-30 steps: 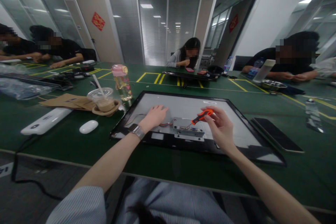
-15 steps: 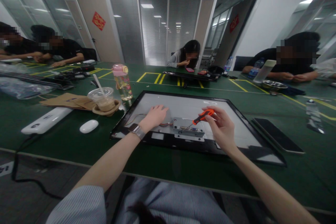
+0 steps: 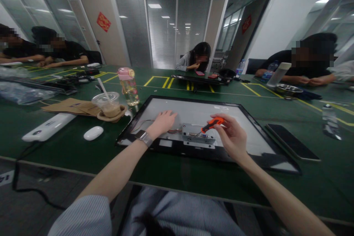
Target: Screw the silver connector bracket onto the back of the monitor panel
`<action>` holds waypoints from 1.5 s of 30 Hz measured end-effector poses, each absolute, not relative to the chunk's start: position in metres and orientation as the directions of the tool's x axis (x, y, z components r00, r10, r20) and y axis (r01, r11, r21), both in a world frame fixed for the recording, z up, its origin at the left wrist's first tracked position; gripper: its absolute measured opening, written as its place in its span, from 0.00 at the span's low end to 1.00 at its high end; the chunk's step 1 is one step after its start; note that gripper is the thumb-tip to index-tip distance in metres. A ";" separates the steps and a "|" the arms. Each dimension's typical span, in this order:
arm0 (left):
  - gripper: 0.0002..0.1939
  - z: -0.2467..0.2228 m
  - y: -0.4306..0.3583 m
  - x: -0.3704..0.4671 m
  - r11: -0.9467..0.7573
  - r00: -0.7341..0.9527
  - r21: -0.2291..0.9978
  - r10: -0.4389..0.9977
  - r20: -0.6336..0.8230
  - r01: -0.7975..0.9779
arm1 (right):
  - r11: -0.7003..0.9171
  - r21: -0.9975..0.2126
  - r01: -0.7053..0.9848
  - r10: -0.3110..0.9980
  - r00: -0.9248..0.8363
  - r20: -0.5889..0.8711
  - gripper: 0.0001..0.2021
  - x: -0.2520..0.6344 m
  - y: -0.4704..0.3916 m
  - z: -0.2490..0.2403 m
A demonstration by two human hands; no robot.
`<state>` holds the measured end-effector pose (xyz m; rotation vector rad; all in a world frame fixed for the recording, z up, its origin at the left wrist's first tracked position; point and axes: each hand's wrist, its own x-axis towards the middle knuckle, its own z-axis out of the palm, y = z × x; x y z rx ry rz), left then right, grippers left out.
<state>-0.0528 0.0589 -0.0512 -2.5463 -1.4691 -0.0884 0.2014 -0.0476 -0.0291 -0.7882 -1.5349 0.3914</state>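
A flat display panel (image 3: 193,110) with a black frame lies on the green table in front of me. Near its front edge sits a metal bracket (image 3: 199,141) with connectors, and wires (image 3: 173,131) run from its left side. My right hand (image 3: 232,134) grips an orange and black screwdriver (image 3: 212,123) by the handle, its shaft slanting down to the left toward the bracket. Whether the tip touches a screw is too small to tell. My left hand (image 3: 163,122) rests on the panel left of the bracket, fingers stretched out, holding nothing.
Left of the panel are a white mouse (image 3: 93,133), a white power strip (image 3: 49,127), an iced drink cup (image 3: 106,104) in a carrier and a pink-lidded bottle (image 3: 128,86). A phone (image 3: 292,142) lies to the right. Several people sit across the table.
My right hand and the screwdriver have shifted very slightly left and the handle sits a little lower. My left hand stays in place on the panel.
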 end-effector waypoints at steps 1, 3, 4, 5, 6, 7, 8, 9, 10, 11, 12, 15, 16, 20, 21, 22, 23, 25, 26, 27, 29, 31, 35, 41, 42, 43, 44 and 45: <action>0.22 -0.051 0.059 -0.053 -0.487 0.505 -0.140 0.849 0.153 0.862 | 0.706 -0.665 0.245 0.679 0.035 0.733 0.12 0.202 -0.048 -0.029; 0.23 -0.052 0.059 -0.054 -0.486 0.502 -0.130 0.851 0.157 0.864 | 0.708 -0.664 0.241 0.679 0.026 0.733 0.12 0.202 -0.048 -0.028; 0.23 -0.051 0.059 -0.054 -0.481 0.495 -0.122 0.854 0.162 0.868 | 0.710 -0.663 0.238 0.679 0.021 0.734 0.12 0.201 -0.049 -0.027; 0.23 -0.051 0.060 -0.054 -0.480 0.491 -0.105 0.855 0.166 0.871 | 0.713 -0.661 0.233 0.678 0.012 0.735 0.12 0.201 -0.049 -0.027; 0.22 -0.050 0.060 -0.054 -0.489 0.494 -0.072 0.853 0.169 0.869 | 0.717 -0.660 0.226 0.677 0.001 0.736 0.12 0.201 -0.050 -0.026; 0.22 -0.049 0.061 -0.053 -0.511 0.507 -0.021 0.845 0.170 0.859 | 0.720 -0.659 0.218 0.676 -0.010 0.736 0.12 0.200 -0.050 -0.025; 0.21 -0.048 0.062 -0.052 -0.550 0.535 0.053 0.827 0.172 0.833 | 0.723 -0.659 0.209 0.677 -0.022 0.736 0.13 0.200 -0.051 -0.024; 0.19 -0.047 0.063 -0.051 -0.591 0.567 0.139 0.804 0.177 0.794 | 0.725 -0.659 0.201 0.678 -0.035 0.734 0.13 0.199 -0.051 -0.023; 0.18 -0.045 0.063 -0.050 -0.621 0.592 0.221 0.784 0.185 0.752 | 0.725 -0.661 0.193 0.679 -0.044 0.732 0.13 0.199 -0.052 -0.022; 0.18 -0.044 0.064 -0.049 -0.630 0.601 0.284 0.776 0.192 0.723 | 0.724 -0.664 0.186 0.682 -0.049 0.730 0.13 0.199 -0.052 -0.021; 0.18 -0.044 0.064 -0.049 -0.627 0.602 0.337 0.776 0.189 0.703 | 0.722 -0.668 0.180 0.685 -0.049 0.727 0.13 0.199 -0.051 -0.021; 0.19 -0.045 0.067 -0.050 -0.590 0.601 0.452 0.787 0.138 0.669 | 0.702 -0.691 0.175 0.703 -0.014 0.711 0.11 0.202 -0.048 -0.022; 0.19 -0.046 0.068 -0.051 -0.581 0.609 0.483 0.784 0.116 0.655 | 0.691 -0.701 0.178 0.712 0.000 0.702 0.10 0.203 -0.047 -0.022; 0.21 -0.050 0.073 -0.060 -0.596 0.681 0.532 0.731 0.048 0.602 | 0.652 -0.729 0.207 0.739 0.037 0.672 0.09 0.207 -0.040 -0.022; 0.24 -0.050 0.073 -0.062 -0.594 0.688 0.530 0.725 0.027 0.605 | 0.647 -0.730 0.220 0.741 0.048 0.670 0.09 0.207 -0.038 -0.021; 0.26 -0.049 0.073 -0.063 -0.595 0.695 0.527 0.719 0.011 0.607 | 0.642 -0.728 0.239 0.739 0.059 0.671 0.09 0.206 -0.037 -0.020; 0.27 -0.048 0.072 -0.063 -0.598 0.702 0.524 0.712 -0.001 0.607 | 0.638 -0.723 0.264 0.736 0.068 0.674 0.10 0.206 -0.035 -0.018; 0.28 -0.044 0.070 -0.063 -0.609 0.713 0.515 0.702 -0.006 0.604 | 0.631 -0.702 0.330 0.723 0.077 0.687 0.11 0.203 -0.033 -0.014; 0.28 -0.043 0.069 -0.063 -0.614 0.714 0.508 0.700 -0.003 0.604 | 0.630 -0.687 0.363 0.715 0.075 0.695 0.11 0.202 -0.031 -0.012; 0.28 -0.042 0.069 -0.062 -0.616 0.714 0.503 0.701 -0.001 0.606 | 0.633 -0.669 0.389 0.705 0.068 0.706 0.11 0.201 -0.029 -0.009; 0.29 -0.041 0.068 -0.062 -0.616 0.709 0.495 0.706 0.000 0.613 | 0.638 -0.654 0.406 0.703 0.041 0.710 0.11 0.199 -0.024 -0.004; 0.30 -0.042 0.069 -0.062 -0.612 0.706 0.495 0.708 -0.005 0.617 | 0.641 -0.669 0.375 0.722 0.001 0.692 0.11 0.197 -0.018 0.000; 0.30 -0.043 0.070 -0.064 -0.595 0.703 0.516 0.711 -0.020 0.616 | 0.661 -0.702 0.265 0.745 -0.121 0.656 0.11 0.191 -0.011 0.006; 0.29 -0.042 0.067 -0.063 -0.583 0.693 0.525 0.721 -0.017 0.620 | 0.633 -0.764 0.123 0.764 -0.261 0.591 0.18 0.193 -0.016 0.002; 0.29 -0.042 0.068 -0.063 -0.579 0.694 0.538 0.720 -0.017 0.613 | 0.637 -0.763 0.108 0.758 -0.264 0.596 0.18 0.194 -0.017 0.000; 0.29 -0.042 0.069 -0.063 -0.571 0.694 0.557 0.720 -0.014 0.603 | 0.644 -0.759 0.097 0.753 -0.258 0.606 0.18 0.195 -0.017 -0.002; 0.28 -0.043 0.071 -0.063 -0.564 0.696 0.580 0.718 -0.008 0.588 | 0.652 -0.752 0.094 0.747 -0.246 0.617 0.17 0.196 -0.017 -0.003; 0.26 -0.043 0.072 -0.063 -0.554 0.698 0.607 0.716 0.000 0.569 | 0.661 -0.743 0.102 0.743 -0.227 0.630 0.16 0.196 -0.016 -0.005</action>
